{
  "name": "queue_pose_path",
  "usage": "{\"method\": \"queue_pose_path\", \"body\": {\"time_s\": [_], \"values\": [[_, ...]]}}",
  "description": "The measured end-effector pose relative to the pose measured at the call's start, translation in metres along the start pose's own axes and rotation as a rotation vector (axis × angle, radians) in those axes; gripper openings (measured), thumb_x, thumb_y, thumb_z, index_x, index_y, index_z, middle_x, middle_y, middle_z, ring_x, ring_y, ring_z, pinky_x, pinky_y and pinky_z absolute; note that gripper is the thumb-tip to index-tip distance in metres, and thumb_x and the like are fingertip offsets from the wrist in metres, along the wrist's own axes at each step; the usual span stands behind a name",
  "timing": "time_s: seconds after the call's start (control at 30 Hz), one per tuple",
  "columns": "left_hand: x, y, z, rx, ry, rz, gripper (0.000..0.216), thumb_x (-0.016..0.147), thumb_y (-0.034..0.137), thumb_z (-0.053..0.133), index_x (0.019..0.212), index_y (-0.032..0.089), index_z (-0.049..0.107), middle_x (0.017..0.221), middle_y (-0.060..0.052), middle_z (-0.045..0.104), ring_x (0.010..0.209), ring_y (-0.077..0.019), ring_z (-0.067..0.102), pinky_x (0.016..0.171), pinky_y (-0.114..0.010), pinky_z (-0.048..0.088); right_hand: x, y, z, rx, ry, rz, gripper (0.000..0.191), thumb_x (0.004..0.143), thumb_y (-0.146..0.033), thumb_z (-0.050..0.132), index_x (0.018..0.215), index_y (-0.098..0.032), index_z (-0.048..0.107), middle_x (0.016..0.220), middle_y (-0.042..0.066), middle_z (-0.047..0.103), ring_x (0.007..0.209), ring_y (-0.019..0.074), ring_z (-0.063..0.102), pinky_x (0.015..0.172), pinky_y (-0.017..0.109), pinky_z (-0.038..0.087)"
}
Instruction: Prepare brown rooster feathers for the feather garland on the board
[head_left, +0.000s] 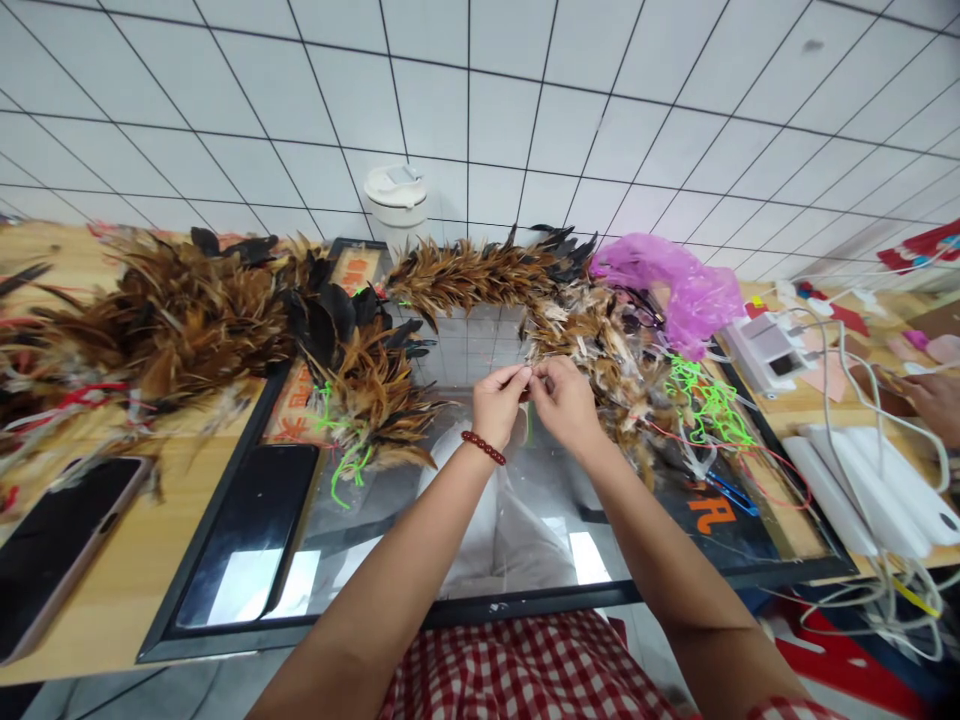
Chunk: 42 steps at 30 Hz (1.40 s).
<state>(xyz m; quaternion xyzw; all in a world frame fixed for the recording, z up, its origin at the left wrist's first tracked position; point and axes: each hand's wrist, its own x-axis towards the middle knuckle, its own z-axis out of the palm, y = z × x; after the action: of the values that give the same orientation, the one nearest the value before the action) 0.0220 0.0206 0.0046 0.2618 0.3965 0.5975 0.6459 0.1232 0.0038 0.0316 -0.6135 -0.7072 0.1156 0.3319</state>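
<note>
My left hand (501, 405), with a red bead bracelet (484, 447) at the wrist, meets my right hand (562, 402) above a dark, glossy framed panel (480, 345). Both have thumb and forefinger pinched together, tips touching. Whatever sits between the fingertips is too small to name. Right beside my right hand lies a loose heap of brown and white feathers (611, 360). Left of my hands is a bundle of brown and black feathers (375, 380) with green ties (351, 470). A row of brown feathers (472, 275) stretches along the panel's far side.
A white lidded cup (397, 205) stands by the tiled wall. Phones (251, 520) lie at left, near a big feather pile (172, 320). At right are a pink plastic bag (675, 280), green strings (705, 400), a blue cutter (731, 492), white power strips (874, 490) and another person's hand (934, 400).
</note>
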Motion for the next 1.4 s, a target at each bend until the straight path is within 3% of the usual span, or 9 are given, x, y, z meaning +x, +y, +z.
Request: {"method": "queue_pose_path", "body": {"time_s": [0.23, 0.33, 0.43, 0.63, 0.8, 0.97, 1.07, 1.23, 1.4], "values": [[0.006, -0.005, -0.007, 0.313, 0.118, 0.227, 0.013, 0.067, 0.028, 0.071, 0.071, 0.016, 0.072, 0.074, -0.003, 0.069, 0.065, -0.012, 0.061, 0.06, -0.024, 0.051, 0.001, 0.001, -0.002, 0.167, -0.139, 0.023, 0.018, 0.081, -0.019, 0.053, 0.084, -0.02, 0.071, 0.083, 0.004, 0.067, 0.077, 0.0169, 0.059, 0.073, 0.029, 0.046], [0.003, -0.002, -0.005, 0.292, 0.063, 0.127, 0.018, 0.07, 0.033, 0.069, 0.074, 0.015, 0.07, 0.06, 0.0, 0.063, 0.05, -0.0093, 0.055, 0.05, -0.022, 0.048, 0.004, 0.008, -0.002, 0.29, -0.115, 0.126, 0.014, 0.08, -0.025, 0.058, 0.077, -0.019, 0.069, 0.074, 0.002, 0.067, 0.068, 0.0142, 0.058, 0.066, 0.027, 0.045], [-0.001, 0.003, -0.002, 0.254, 0.005, 0.07, 0.025, 0.071, 0.039, 0.068, 0.073, 0.014, 0.066, 0.053, 0.002, 0.059, 0.044, -0.0079, 0.052, 0.044, -0.021, 0.045, 0.005, 0.015, 0.001, 0.471, -0.03, 0.206, 0.02, 0.079, -0.033, 0.061, 0.089, -0.017, 0.068, 0.079, 0.002, 0.068, 0.066, 0.013, 0.059, 0.063, 0.026, 0.046], [-0.004, 0.007, -0.003, 0.239, -0.072, 0.057, 0.027, 0.07, 0.04, 0.069, 0.071, 0.013, 0.064, 0.054, 0.002, 0.057, 0.042, -0.0059, 0.05, 0.04, -0.018, 0.041, 0.007, 0.017, 0.0, 0.553, 0.068, 0.101, 0.016, 0.079, -0.032, 0.064, 0.083, -0.019, 0.07, 0.083, 0.004, 0.067, 0.076, 0.0146, 0.06, 0.072, 0.028, 0.047], [-0.007, 0.009, -0.005, 0.241, -0.195, 0.018, 0.027, 0.07, 0.039, 0.069, 0.065, 0.013, 0.062, 0.052, 0.003, 0.054, 0.041, -0.0047, 0.046, 0.039, -0.018, 0.036, 0.008, 0.018, -0.006, 0.566, 0.057, 0.028, 0.011, 0.081, -0.029, 0.063, 0.078, -0.02, 0.068, 0.079, 0.001, 0.064, 0.077, 0.0139, 0.058, 0.074, 0.029, 0.045], [-0.007, 0.013, -0.006, 0.2, -0.256, -0.043, 0.027, 0.068, 0.04, 0.071, 0.067, 0.013, 0.064, 0.05, 0.004, 0.051, 0.04, -0.004, 0.042, 0.038, -0.017, 0.03, 0.01, 0.021, -0.007, 0.806, -0.002, 0.159, 0.018, 0.081, -0.033, 0.064, 0.094, -0.023, 0.07, 0.08, -0.001, 0.064, 0.067, 0.0109, 0.054, 0.068, 0.027, 0.045], [-0.006, 0.014, -0.008, 0.176, -0.282, -0.072, 0.028, 0.066, 0.04, 0.073, 0.067, 0.013, 0.064, 0.049, 0.003, 0.052, 0.039, -0.004, 0.042, 0.037, -0.018, 0.029, 0.01, 0.02, -0.008, 0.873, -0.072, 0.175, 0.023, 0.08, -0.036, 0.066, 0.098, -0.024, 0.07, 0.079, -0.001, 0.063, 0.066, 0.0103, 0.053, 0.068, 0.026, 0.045], [-0.005, 0.013, -0.01, 0.193, -0.346, -0.095, 0.03, 0.066, 0.04, 0.074, 0.064, 0.013, 0.062, 0.049, 0.003, 0.053, 0.039, -0.0044, 0.042, 0.038, -0.018, 0.03, 0.009, 0.018, -0.011, 0.843, -0.152, 0.081, 0.02, 0.078, -0.041, 0.068, 0.079, -0.02, 0.069, 0.076, 0.001, 0.062, 0.07, 0.0128, 0.056, 0.069, 0.029, 0.046], [-0.004, 0.012, -0.006, 0.079, -0.315, -0.032, 0.035, 0.064, 0.044, 0.076, 0.082, 0.015, 0.071, 0.069, -0.001, 0.067, 0.06, -0.0085, 0.057, 0.061, -0.022, 0.047, 0.01, 0.019, -0.015, 0.697, -0.004, 0.016, 0.018, 0.078, -0.039, 0.068, 0.074, -0.022, 0.069, 0.079, 0.002, 0.056, 0.076, 0.0141, 0.055, 0.069, 0.029, 0.048]]}}
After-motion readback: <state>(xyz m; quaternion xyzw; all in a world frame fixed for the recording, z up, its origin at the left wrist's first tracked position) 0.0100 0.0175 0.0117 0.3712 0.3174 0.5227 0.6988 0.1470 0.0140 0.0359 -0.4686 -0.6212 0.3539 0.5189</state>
